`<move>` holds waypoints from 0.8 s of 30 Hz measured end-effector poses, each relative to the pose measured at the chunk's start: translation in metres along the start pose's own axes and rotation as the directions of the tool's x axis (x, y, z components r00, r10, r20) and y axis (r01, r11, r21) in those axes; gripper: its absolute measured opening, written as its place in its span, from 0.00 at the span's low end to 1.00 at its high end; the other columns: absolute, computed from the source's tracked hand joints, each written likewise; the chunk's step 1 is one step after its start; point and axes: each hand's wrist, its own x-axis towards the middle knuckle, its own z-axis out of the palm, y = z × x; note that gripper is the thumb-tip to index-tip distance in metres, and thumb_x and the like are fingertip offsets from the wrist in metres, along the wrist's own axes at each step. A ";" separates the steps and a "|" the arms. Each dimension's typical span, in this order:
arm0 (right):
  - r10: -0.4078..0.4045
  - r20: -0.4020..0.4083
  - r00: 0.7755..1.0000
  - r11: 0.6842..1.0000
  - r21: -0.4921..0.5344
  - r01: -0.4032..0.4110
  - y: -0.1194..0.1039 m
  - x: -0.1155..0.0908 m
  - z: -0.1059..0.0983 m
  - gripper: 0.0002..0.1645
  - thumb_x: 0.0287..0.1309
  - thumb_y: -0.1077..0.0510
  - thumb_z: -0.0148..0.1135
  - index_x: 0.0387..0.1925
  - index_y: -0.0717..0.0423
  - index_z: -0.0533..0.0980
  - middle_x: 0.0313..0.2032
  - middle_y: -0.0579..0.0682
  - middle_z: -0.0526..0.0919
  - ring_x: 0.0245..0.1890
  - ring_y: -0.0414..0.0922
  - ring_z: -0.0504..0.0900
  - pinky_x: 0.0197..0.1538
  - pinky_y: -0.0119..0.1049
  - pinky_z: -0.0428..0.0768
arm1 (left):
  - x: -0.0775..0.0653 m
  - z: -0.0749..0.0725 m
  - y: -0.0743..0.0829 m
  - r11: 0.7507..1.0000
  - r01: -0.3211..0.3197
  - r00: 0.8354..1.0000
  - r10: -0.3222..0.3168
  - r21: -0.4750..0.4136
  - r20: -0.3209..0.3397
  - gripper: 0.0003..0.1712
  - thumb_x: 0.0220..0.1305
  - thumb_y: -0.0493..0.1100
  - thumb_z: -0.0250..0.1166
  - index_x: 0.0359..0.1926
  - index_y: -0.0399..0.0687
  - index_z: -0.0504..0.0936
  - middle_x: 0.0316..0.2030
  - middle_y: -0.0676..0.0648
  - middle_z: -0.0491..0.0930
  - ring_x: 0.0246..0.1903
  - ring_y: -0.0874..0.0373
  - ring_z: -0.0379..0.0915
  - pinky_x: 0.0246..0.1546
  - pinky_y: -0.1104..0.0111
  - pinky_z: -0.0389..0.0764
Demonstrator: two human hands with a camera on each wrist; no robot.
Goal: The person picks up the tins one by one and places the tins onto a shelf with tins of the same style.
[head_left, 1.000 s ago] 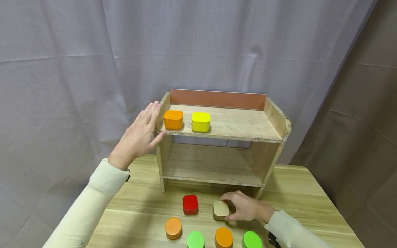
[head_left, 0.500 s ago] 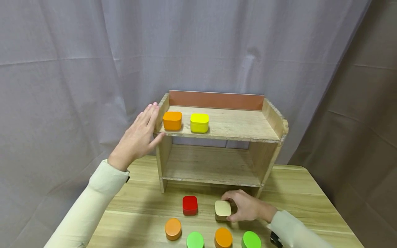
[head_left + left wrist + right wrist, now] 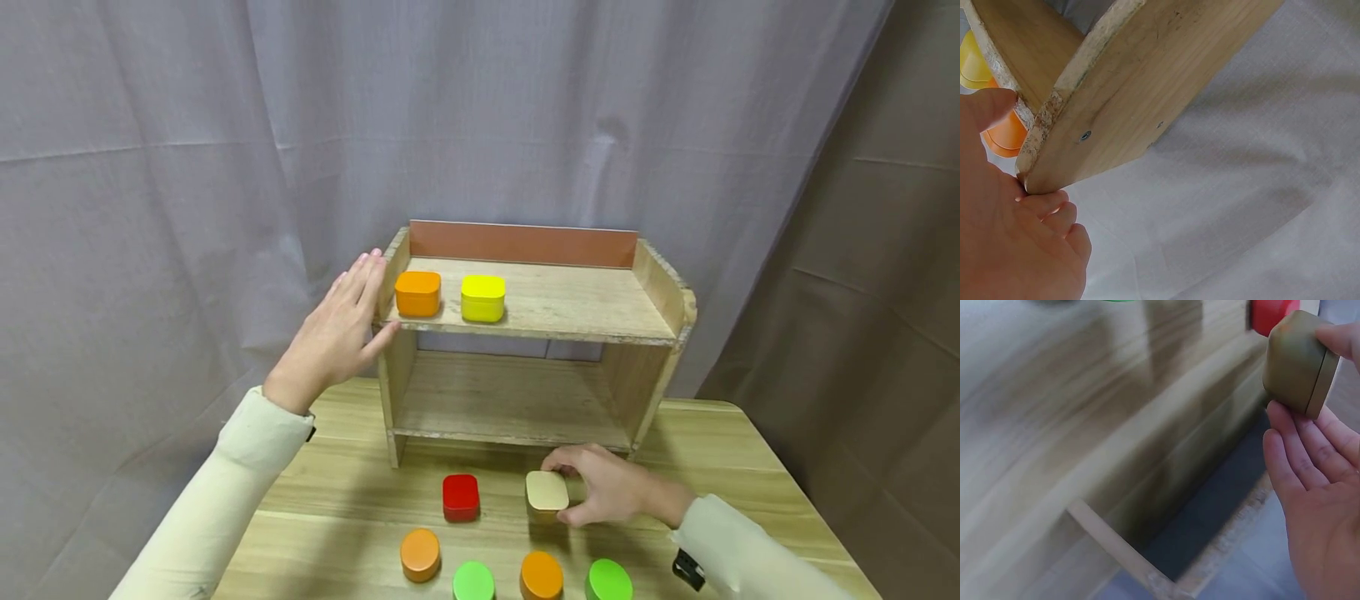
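My right hand pinches a beige rounded-square box between thumb and fingers, lifted a little over the table. In the right wrist view the box shows a thin seam near its lid. Fingers straight, my left hand rests against the left side panel of a small wooden shelf, the thumb at the front edge of its upper board. The left wrist view shows that side panel close up at the fingertips. On the upper board sit an orange box and a yellow box.
A red box stands left of the beige one. Nearer are an orange-brown round box, a light green round box, an orange round box and a green round box. A grey curtain hangs behind the wooden table.
My right hand has lifted the beige box off the table and shifted it slightly right and up. The left hand stays at the shelf's side.
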 end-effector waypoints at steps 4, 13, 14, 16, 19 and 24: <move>-0.020 -0.007 1.000 1.000 -0.012 0.020 -0.010 0.000 -0.013 0.29 0.52 0.51 0.81 0.54 0.52 0.80 0.49 0.41 0.87 0.46 0.32 0.83 0.52 0.37 0.89 | 0.000 0.000 0.000 1.000 -0.002 1.000 0.002 0.000 -0.005 0.49 0.79 0.55 0.57 0.84 0.35 0.44 0.85 0.35 0.44 0.85 0.38 0.42 0.83 0.43 0.53; -0.051 -0.033 0.998 0.998 -0.042 0.050 -0.033 0.005 -0.046 0.31 0.49 0.55 0.82 0.55 0.53 0.80 0.51 0.43 0.88 0.48 0.35 0.84 0.54 0.38 0.89 | 0.000 0.001 0.000 1.000 0.005 1.000 -0.005 -0.006 0.004 0.49 0.79 0.55 0.57 0.84 0.35 0.43 0.85 0.35 0.44 0.85 0.39 0.41 0.83 0.42 0.52; -0.057 -0.036 0.998 0.997 -0.048 0.056 -0.035 0.006 -0.050 0.31 0.49 0.55 0.82 0.55 0.53 0.80 0.51 0.43 0.88 0.48 0.35 0.84 0.54 0.38 0.90 | 0.000 0.000 0.000 1.000 0.005 1.000 -0.005 -0.006 0.004 0.49 0.79 0.55 0.57 0.84 0.35 0.43 0.85 0.35 0.44 0.85 0.38 0.41 0.83 0.42 0.52; -0.062 -0.036 0.997 0.997 -0.050 0.060 -0.040 0.007 -0.057 0.31 0.49 0.55 0.82 0.55 0.53 0.80 0.51 0.43 0.88 0.49 0.36 0.85 0.55 0.37 0.90 | 0.000 0.000 0.000 1.000 0.003 1.000 -0.003 -0.005 0.005 0.49 0.79 0.55 0.57 0.84 0.35 0.43 0.85 0.35 0.44 0.85 0.38 0.41 0.83 0.42 0.52; -0.061 -0.038 0.997 0.997 -0.055 0.059 -0.047 0.007 -0.069 0.31 0.51 0.55 0.82 0.56 0.53 0.80 0.51 0.43 0.87 0.49 0.36 0.85 0.55 0.37 0.89 | 0.000 0.000 0.000 1.000 0.000 1.000 0.000 -0.002 0.006 0.49 0.79 0.55 0.57 0.84 0.34 0.43 0.85 0.35 0.43 0.85 0.38 0.41 0.83 0.42 0.52; -0.044 -0.054 0.998 0.996 -0.084 0.039 -0.059 0.009 -0.092 0.30 0.53 0.53 0.81 0.57 0.51 0.80 0.51 0.41 0.87 0.48 0.35 0.85 0.54 0.36 0.89 | 0.000 -0.001 -0.001 1.000 -0.002 1.000 0.002 0.002 0.006 0.49 0.79 0.55 0.57 0.84 0.34 0.43 0.85 0.34 0.44 0.84 0.38 0.42 0.83 0.42 0.52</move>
